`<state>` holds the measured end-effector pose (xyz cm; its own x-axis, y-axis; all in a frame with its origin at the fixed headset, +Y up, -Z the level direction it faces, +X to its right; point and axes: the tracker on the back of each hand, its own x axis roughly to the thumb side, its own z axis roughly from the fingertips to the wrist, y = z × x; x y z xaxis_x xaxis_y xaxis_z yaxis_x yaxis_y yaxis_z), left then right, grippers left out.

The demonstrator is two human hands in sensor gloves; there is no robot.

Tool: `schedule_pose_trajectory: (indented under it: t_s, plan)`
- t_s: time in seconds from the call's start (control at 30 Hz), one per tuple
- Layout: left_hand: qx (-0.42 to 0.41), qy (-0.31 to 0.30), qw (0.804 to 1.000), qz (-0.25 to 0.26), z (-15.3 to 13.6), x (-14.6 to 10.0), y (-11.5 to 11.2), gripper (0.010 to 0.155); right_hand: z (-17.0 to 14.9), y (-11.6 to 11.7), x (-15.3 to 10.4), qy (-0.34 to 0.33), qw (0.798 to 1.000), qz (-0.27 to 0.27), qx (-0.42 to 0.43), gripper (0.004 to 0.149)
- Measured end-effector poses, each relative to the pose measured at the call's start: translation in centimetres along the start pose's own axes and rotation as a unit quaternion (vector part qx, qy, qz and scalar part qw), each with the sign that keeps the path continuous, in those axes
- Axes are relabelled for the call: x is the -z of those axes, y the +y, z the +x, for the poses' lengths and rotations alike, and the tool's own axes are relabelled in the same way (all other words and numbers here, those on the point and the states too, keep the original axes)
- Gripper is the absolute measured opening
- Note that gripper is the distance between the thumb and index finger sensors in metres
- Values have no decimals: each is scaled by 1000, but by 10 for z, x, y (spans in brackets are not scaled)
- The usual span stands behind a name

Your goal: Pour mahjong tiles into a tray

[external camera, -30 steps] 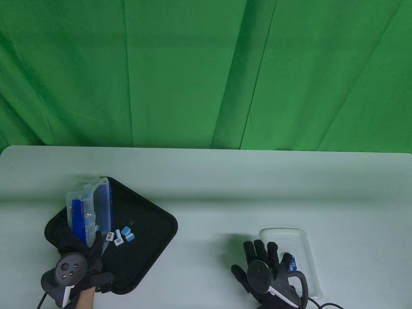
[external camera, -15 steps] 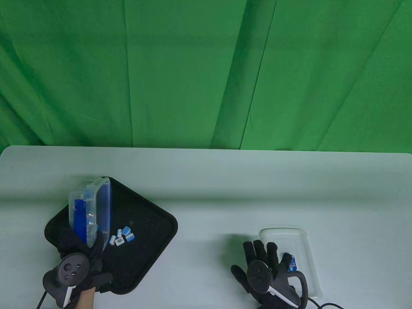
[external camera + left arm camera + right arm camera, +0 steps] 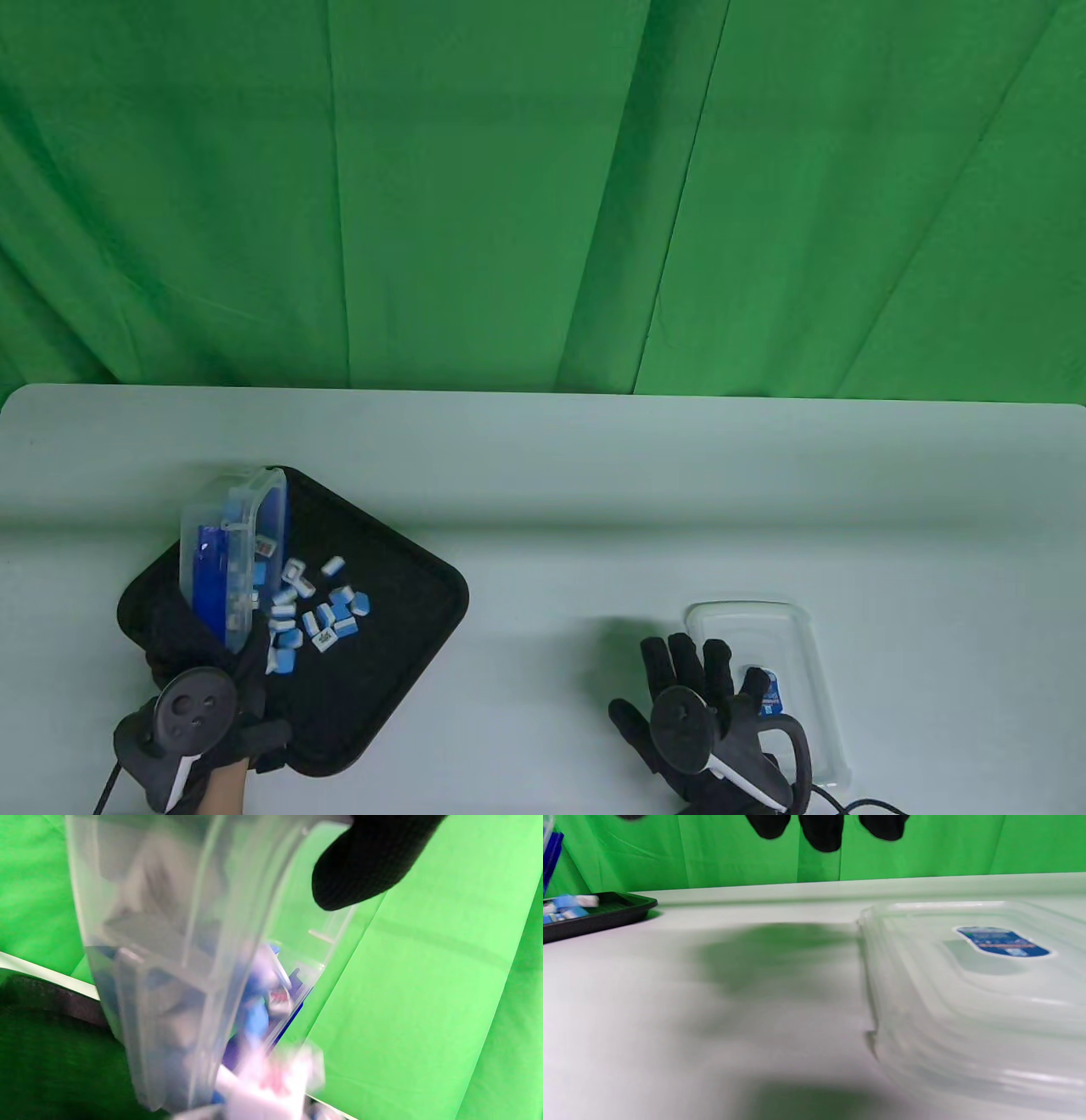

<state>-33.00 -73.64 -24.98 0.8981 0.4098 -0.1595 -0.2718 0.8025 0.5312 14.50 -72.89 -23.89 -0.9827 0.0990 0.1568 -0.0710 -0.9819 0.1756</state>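
Black tray (image 3: 399,586): lying on the white table (image 3: 594,492), serving as the reference for all placements below.

Clear plastic box (image 3: 233,552): standing tipped steeply on its side over the tray's left part, open mouth facing the tray's middle; blue-and-white tiles are still sitting inside it.

Mahjong tiles (image 3: 314,607): lying in a loose heap on the tray floor just beside the box mouth, some face-up, some showing blue backs; one is sitting at the box rim. The left wrist view is showing blurred tiles at the box opening.

Left hand (image 3: 212,688): gripping the near end of the box at the tray's near-left edge, fingers wrapped around the box wall; one fingertip (image 3: 365,861) is showing against the rim.

Right hand (image 3: 696,705): resting well to the right of the tray, fingers spread flat, holding nothing, lying partly over the clear lid (image 3: 780,671).

Lid: lying flat on the table, bearing a blue label (image 3: 1003,942).
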Motion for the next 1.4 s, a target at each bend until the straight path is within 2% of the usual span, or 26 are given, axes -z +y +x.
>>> schedule_pose_trajectory:
  t_s: [0.4,0.67,0.83,0.93,1.0,1.23,1.4]
  plan:
    - [55,-26,998,4,8,-1,0,96,0,0,0,0,1000,1,-1,83]
    - [152,-82,985,23,22,-4,-1,96,0,0,0,0,1000,1,-1,83]
    - [230,-129,964,35,35,-7,-3,96,0,0,0,0,1000,1,-1,83]
    - [295,-156,942,43,43,-9,-6,96,0,0,0,0,1000,1,-1,83]
    - [316,-162,934,45,46,-9,-6,96,0,1,0,0,1000,1,-1,83]
    - [304,-146,940,47,48,-9,-2,95,1,1,0,1,1000,1,-2,83]
    - [261,-127,955,56,52,-10,7,93,1,1,0,2,1000,1,-3,83]
